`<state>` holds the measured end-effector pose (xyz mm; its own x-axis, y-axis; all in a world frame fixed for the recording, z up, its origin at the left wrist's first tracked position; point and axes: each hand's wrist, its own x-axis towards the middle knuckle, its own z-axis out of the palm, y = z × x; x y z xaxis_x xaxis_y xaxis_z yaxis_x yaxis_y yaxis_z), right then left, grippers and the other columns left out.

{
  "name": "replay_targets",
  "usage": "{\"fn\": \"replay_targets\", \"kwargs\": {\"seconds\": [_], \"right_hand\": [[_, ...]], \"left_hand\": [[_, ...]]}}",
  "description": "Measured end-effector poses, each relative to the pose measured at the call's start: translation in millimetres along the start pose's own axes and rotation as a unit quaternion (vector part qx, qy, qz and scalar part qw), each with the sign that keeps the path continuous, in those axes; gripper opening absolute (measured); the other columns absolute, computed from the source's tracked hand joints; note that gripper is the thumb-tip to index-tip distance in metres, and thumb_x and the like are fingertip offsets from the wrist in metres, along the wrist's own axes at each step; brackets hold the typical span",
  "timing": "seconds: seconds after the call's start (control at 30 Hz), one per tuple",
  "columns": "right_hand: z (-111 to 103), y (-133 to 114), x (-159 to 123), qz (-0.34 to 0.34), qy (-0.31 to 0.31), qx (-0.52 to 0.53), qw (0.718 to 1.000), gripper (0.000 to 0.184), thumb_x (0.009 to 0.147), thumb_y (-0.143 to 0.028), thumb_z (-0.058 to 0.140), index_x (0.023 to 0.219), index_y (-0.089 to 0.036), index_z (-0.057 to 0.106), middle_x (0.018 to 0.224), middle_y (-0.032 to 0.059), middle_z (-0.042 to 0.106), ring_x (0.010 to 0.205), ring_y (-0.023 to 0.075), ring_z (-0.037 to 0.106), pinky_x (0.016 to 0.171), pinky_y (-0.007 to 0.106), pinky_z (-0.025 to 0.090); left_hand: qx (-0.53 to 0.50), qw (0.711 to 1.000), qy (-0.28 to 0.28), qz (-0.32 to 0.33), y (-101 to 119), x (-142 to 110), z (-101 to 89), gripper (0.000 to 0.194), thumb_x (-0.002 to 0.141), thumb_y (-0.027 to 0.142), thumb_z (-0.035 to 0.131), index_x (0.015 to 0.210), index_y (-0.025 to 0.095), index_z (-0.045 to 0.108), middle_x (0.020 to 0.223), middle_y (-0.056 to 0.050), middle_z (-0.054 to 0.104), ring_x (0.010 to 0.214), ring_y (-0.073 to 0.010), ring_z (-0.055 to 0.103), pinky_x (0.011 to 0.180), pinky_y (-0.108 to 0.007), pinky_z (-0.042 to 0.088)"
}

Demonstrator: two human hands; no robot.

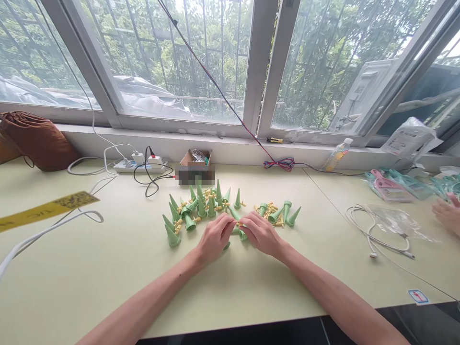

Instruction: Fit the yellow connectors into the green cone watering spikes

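My left hand point(216, 233) and my right hand point(261, 232) meet at the middle of the table, fingertips pinched together. Between them shows a small yellow plastic valve point(237, 224), mostly covered by the fingers. Under and just beyond the hands lie green plastic cone spikes, one of them point(243, 235) partly hidden. To the left, several green cones point(172, 236) stand or lie in a cluster, many with yellow valves point(178, 222) at their sides. Right of my hands is a pile of loose yellow valves point(278, 213), with a few more green cones point(293, 217) around it.
At the back are a small cardboard box point(197, 158), a power strip point(140, 166) with cables and a bottle point(338, 155). A brown bag point(38, 141) sits far left. On the right lie a white cable point(381, 239), plastic bags and another person's hand point(447, 213).
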<state>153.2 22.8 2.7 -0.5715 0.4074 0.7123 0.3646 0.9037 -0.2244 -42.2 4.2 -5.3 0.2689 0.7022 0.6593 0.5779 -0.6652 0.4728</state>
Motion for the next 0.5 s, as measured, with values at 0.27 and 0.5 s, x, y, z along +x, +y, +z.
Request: {"fn": "replay_targets", "kwargs": {"seconds": [0.27, 0.5], "right_hand": [[0.4, 0.1, 0.6, -0.005, 0.005, 0.001, 1.0, 0.015, 0.101, -0.015, 0.04, 0.108, -0.019, 0.053, 0.087, 0.007, 0.06, 0.078, 0.0192, 0.051, 0.066, 0.03, 0.046], [0.9, 1.2, -0.5, 0.005, -0.005, -0.013, 1.0, 0.015, 0.101, -0.016, 0.04, 0.107, -0.021, 0.052, 0.085, 0.006, 0.059, 0.077, 0.0192, 0.052, 0.065, 0.029, 0.045]], "left_hand": [[-0.003, 1.0, 0.006, 0.008, 0.3, 0.6, 0.2, 0.024, 0.099, 0.025, 0.042, 0.081, 0.02, 0.056, 0.068, 0.001, 0.05, 0.057, -0.011, 0.043, 0.055, -0.023, 0.037], [0.003, 1.0, 0.026, -0.003, -1.5, 0.6, -0.4, 0.026, 0.1, 0.027, 0.04, 0.08, 0.02, 0.055, 0.067, 0.001, 0.052, 0.056, -0.0105, 0.043, 0.053, -0.023, 0.037]]}}
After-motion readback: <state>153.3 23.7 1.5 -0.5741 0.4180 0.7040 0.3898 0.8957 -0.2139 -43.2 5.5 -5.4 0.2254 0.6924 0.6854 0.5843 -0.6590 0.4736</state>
